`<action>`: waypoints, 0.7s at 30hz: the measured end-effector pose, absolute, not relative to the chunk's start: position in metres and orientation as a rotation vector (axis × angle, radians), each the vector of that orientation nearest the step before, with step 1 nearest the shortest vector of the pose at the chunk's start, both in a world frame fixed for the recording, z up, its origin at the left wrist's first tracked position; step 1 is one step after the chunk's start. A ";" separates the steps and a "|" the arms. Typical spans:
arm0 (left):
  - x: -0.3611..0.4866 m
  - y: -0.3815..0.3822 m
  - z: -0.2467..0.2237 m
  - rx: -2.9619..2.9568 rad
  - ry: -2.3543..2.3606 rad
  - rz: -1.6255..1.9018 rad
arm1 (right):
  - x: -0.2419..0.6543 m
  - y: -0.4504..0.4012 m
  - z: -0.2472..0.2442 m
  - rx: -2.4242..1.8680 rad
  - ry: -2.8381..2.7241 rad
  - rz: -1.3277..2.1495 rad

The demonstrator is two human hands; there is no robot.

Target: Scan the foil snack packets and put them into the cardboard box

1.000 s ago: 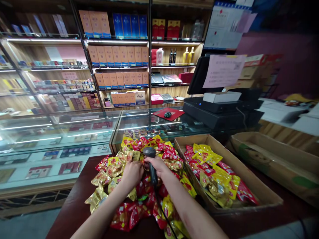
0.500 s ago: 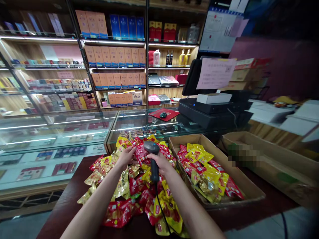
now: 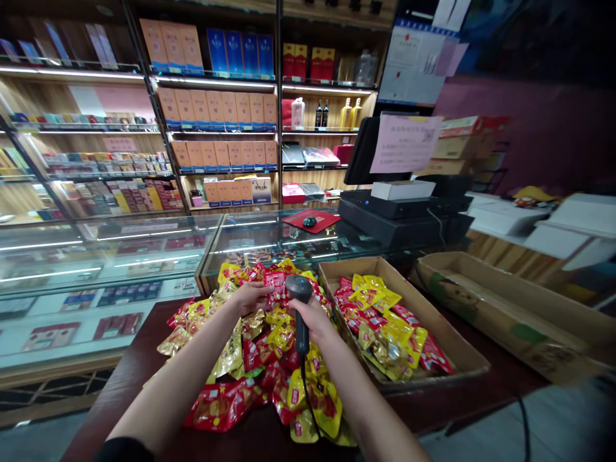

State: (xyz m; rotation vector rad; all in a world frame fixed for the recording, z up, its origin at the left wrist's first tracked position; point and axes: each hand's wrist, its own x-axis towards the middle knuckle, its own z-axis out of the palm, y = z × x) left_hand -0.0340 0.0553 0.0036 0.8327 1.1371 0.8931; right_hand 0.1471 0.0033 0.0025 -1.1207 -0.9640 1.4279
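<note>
My right hand (image 3: pixel 312 317) is closed round the handle of a black barcode scanner (image 3: pixel 301 327), whose head is raised over a heap of snack packets and whose cable runs down toward me. Pinched in my left hand (image 3: pixel 252 297) is a red snack packet (image 3: pixel 275 287), held up just left of the scanner's head. Beneath both hands spreads the heap of shiny red, yellow and gold snack packets (image 3: pixel 257 353) on a dark red table. To the right of the heap, an open cardboard box (image 3: pixel 462 350) contains more packets in the same colours.
A second cardboard box (image 3: pixel 520 314) lies farther right. Behind the heap is a glass display counter (image 3: pixel 231 239) with a red mouse pad (image 3: pixel 296 220) and a mouse (image 3: pixel 309 222). A monitor (image 3: pixel 360 151) and a black cash drawer (image 3: pixel 385 221) stand at its right. Stocked shelves line the back.
The red packet in my left hand is now upright and more squarely beside the scanner's head. Both hands stay close together over the heap. The whole view has shifted slightly.
</note>
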 end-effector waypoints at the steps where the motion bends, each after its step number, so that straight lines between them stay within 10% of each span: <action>1: -0.036 0.060 0.005 0.836 1.164 0.908 | 0.148 0.000 0.002 -1.147 -0.993 1.409; 21: -0.035 0.078 0.014 0.796 1.322 1.015 | 0.123 -0.034 -0.006 -1.238 -1.192 1.589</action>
